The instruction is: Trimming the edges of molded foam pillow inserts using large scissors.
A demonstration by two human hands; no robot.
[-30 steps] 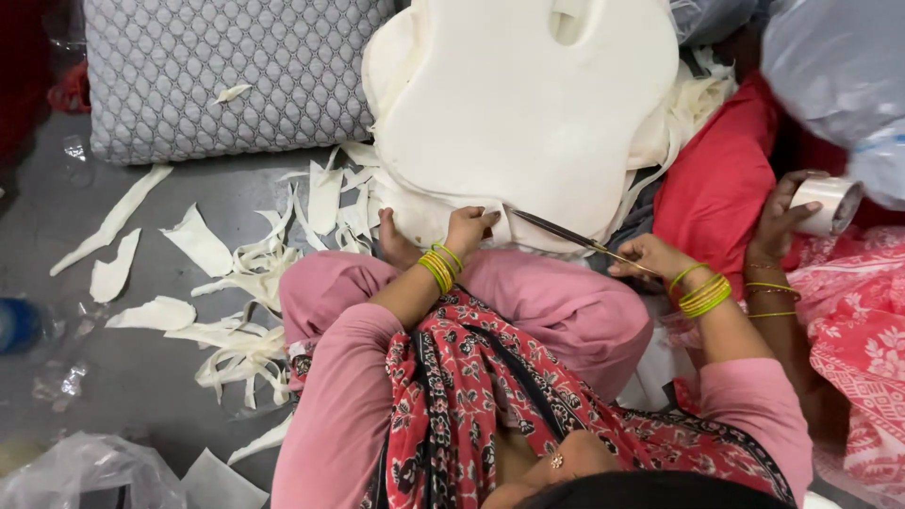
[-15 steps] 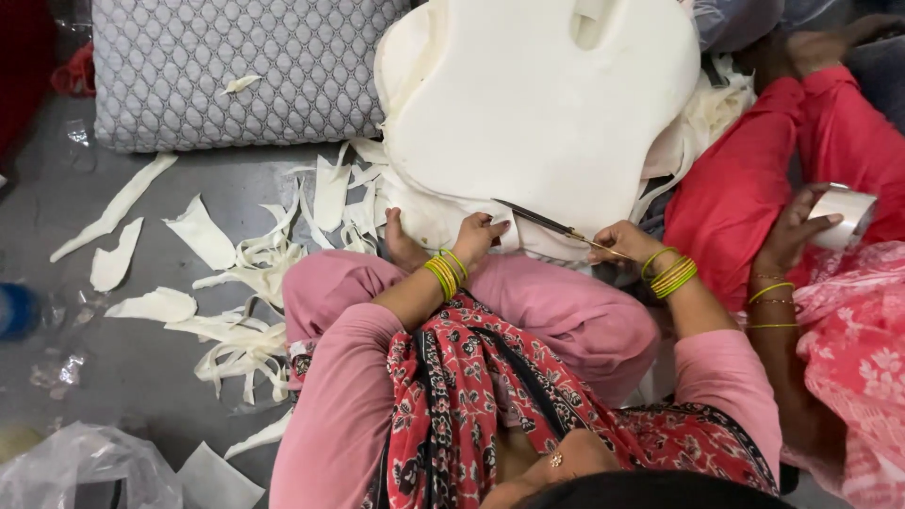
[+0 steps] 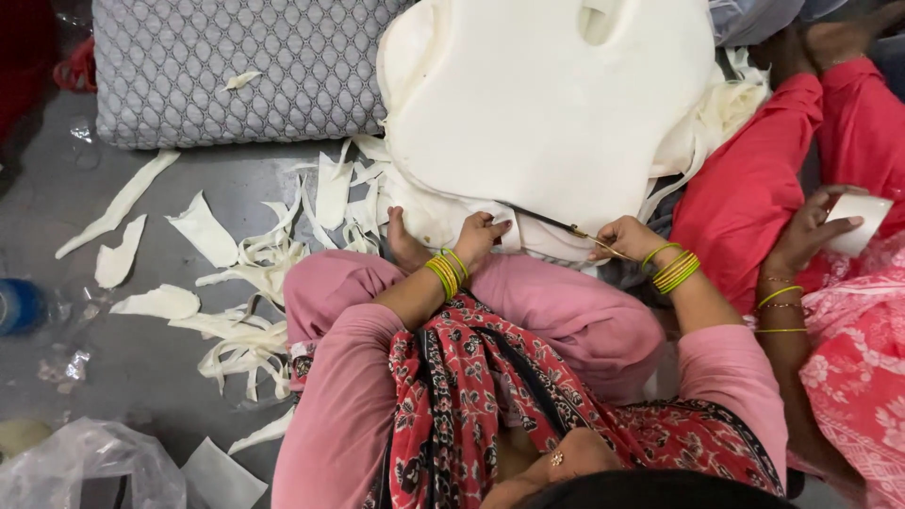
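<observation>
Two hands on the job: right hand [image 3: 624, 238] grip closed around thin dark-bladed scissors [image 3: 556, 224], blades in the edge of the white moulded foam pad [image 3: 547, 104]. Left hand [image 3: 479, 236] pinches that edge just beside the blades; a slip there could nick fingers or gouge the foam.

Grey quilted cushion [image 3: 236, 71], at the floor's [image 3: 123, 368] top-left edge. White foam offcuts [image 3: 255, 283], scattered mid-floor. Blue bottle [image 3: 17, 306], left edge. Clear plastic bag [image 3: 90, 467], bottom-left corner. Neighbouring person's hand [image 3: 811, 231], holding a white roll [image 3: 860, 224], right edge.
</observation>
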